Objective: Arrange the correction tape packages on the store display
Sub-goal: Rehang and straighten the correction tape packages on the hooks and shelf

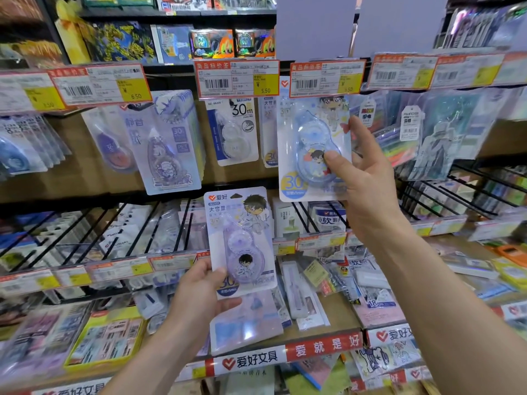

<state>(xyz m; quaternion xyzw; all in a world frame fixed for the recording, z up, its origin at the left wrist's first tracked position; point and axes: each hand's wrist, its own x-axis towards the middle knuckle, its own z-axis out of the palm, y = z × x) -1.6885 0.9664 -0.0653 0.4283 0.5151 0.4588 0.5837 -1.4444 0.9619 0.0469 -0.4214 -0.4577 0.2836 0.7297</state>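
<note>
My right hand [368, 178] grips a blue correction tape package [310, 149] by its lower right side and holds it up at the hook row, just under a red and yellow price tag [326, 78]. Lower down, in front of the wire racks, a purple correction tape package [241, 240] with a cartoon figure stands upright in my left hand [199, 295], thumb on its front. More correction tape packages hang on hooks to the left: a white 30m pack [233, 132] and a stack of lilac packs [168, 143].
Price tags run along the hook rail [236, 78]. Black wire dividers [159, 226] hold stationery on the middle shelf. Loose packs lie on the lower shelf behind a red brand strip [285, 354]. Highlighter and pen packs [427, 138] hang at right.
</note>
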